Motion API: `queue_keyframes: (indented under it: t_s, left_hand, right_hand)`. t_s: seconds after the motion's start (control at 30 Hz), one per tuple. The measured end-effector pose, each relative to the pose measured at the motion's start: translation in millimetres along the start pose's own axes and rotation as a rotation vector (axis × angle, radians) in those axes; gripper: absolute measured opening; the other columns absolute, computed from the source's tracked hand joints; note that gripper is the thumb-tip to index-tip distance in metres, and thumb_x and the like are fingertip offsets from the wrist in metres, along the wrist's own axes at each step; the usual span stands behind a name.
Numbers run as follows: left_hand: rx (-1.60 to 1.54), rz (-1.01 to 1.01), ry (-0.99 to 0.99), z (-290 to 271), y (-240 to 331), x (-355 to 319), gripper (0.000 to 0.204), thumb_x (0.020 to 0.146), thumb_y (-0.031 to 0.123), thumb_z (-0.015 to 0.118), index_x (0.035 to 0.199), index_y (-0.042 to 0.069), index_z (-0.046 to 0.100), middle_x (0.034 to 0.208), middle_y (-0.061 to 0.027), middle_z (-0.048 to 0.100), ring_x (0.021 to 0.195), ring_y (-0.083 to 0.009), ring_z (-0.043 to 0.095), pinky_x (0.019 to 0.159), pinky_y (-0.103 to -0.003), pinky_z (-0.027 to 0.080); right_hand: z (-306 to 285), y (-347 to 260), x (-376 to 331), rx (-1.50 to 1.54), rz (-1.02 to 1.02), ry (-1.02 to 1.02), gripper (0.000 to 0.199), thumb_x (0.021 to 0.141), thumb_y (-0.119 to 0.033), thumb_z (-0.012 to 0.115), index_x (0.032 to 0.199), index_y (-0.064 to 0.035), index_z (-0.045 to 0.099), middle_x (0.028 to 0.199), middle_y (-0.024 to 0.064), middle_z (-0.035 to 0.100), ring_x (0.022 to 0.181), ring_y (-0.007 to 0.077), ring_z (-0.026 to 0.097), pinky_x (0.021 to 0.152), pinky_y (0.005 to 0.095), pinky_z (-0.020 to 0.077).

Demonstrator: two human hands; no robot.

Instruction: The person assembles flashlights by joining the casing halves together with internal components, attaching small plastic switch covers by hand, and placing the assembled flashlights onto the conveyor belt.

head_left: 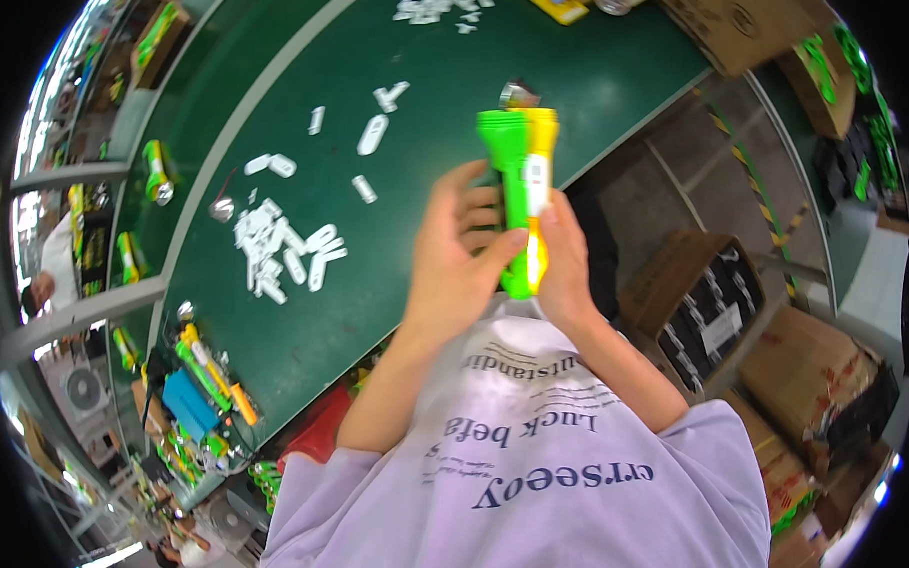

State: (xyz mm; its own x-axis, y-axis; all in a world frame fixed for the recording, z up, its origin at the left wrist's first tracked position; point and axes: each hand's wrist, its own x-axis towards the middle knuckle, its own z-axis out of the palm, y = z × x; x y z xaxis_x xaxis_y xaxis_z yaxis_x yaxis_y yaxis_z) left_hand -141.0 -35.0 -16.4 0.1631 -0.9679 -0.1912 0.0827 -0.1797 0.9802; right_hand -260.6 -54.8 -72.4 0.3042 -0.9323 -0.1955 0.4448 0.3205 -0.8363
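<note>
In front of my chest, near the table's edge, a flashlight body stands with its flared head pointing away from me. One side of it is a green flashlight shell (512,166), the other a yellow flashlight shell (547,137) with a white switch strip (535,182). My left hand (453,259) is closed on the green side, its thumb across the lower part. My right hand (567,263) grips the yellow side from the right. Whether the two shells are fully joined, I cannot tell. A silver reflector (518,93) shows just beyond the flared end.
White plastic strips (266,239) lie piled on the green table (343,310) at left, with more white pieces (439,5) at the far side. A blue box (189,405) and flashlights (211,371) sit at lower left. Cardboard boxes (675,277) stand at right.
</note>
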Motion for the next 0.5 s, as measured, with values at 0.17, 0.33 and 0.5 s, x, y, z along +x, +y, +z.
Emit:
queue_keyframes:
  t_s: [0.17, 0.33, 0.5]
  left_hand:
    - [-0.012, 0.007, 0.009, -1, -2, -2, 0.065, 0.085, 0.000, 0.072, 0.140, -0.003, 0.036, 0.115, -0.0127, 0.060, 0.102, -0.0171, 0.062, 0.086, -0.030, 0.055]
    - [0.133, 0.018, 0.002, -3, 0, -3, 0.067, 0.084, 0.002, 0.075, 0.140, 0.001, 0.037, 0.114, -0.0119, 0.060, 0.103, -0.0178, 0.062, 0.087, -0.033, 0.054]
    - [0.130, -0.058, 0.005, -4, 3, -4, 0.069, 0.083, 0.001, 0.075, 0.141, 0.003, 0.038, 0.115, -0.0119, 0.061, 0.103, -0.0184, 0.062, 0.086, -0.034, 0.054]
  right_hand:
    - [-2, -6, -2, -0.142, -0.073, -0.012, 0.041, 0.107, -0.030, 0.031, 0.127, 0.0012, 0.049, 0.107, 0.0092, 0.061, 0.094, 0.0120, 0.059, 0.080, 0.0280, 0.0481]
    - [-5, -7, -1, -0.247, -0.056, -0.094, 0.043, 0.107, -0.030, 0.030, 0.128, 0.0020, 0.049, 0.108, 0.0100, 0.062, 0.094, 0.0123, 0.059, 0.080, 0.0282, 0.0484]
    - [3, -7, -3, -0.227, -0.028, -0.072, 0.044, 0.108, -0.030, 0.028, 0.129, 0.0027, 0.049, 0.107, 0.0101, 0.062, 0.092, 0.0127, 0.060, 0.079, 0.0282, 0.0486]
